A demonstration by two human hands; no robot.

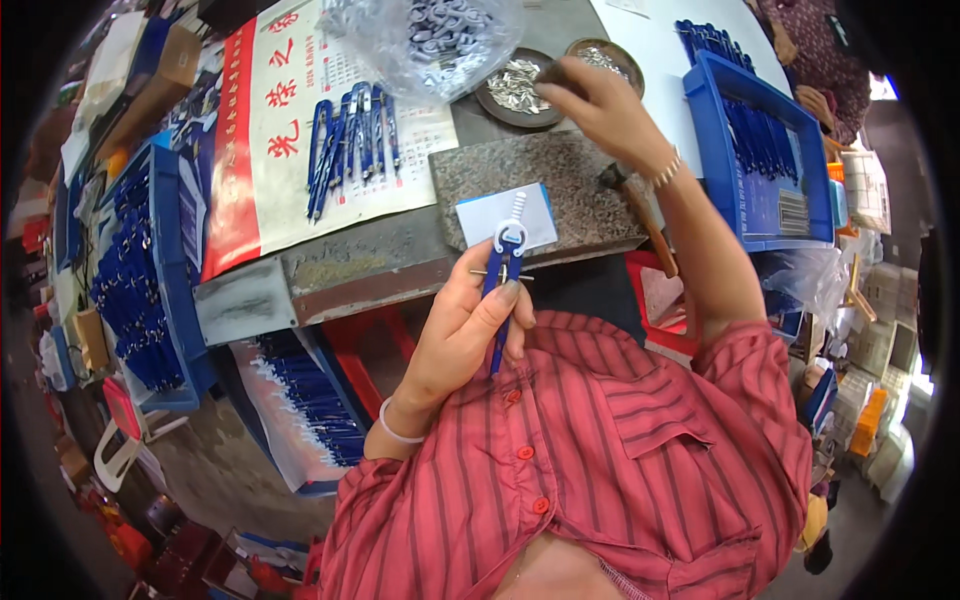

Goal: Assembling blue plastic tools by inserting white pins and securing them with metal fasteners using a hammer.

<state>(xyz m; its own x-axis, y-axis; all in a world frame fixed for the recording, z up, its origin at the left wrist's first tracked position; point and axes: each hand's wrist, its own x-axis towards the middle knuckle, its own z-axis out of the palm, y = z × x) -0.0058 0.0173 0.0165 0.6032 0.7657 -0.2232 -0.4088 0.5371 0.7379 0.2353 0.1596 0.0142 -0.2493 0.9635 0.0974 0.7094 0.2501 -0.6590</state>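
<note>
My left hand (462, 325) is closed around a blue drawing compass (511, 240) with a pale grey head and a ribbed white grip on top. A thin metal pin sticks out on both sides below the head. The compass is held at the table's near edge, its head in front of a white card (478, 215) on a stone block (585, 185). My right hand (610, 110) is stretched over the right rim of a round dish (530, 118) of small silvery metal parts. Its fingers are drawn together and look dark at the tips; anything between them is hidden.
A hammer (652, 230) lies on the block's right end. Finished-looking blue compasses (352, 135) rest on a calendar sheet (250, 190), under a plastic bag (450, 45) of grey heads. Blue crates (178, 290) of blue parts stand left and right. Another person's hand (815, 103) is beyond the right crate.
</note>
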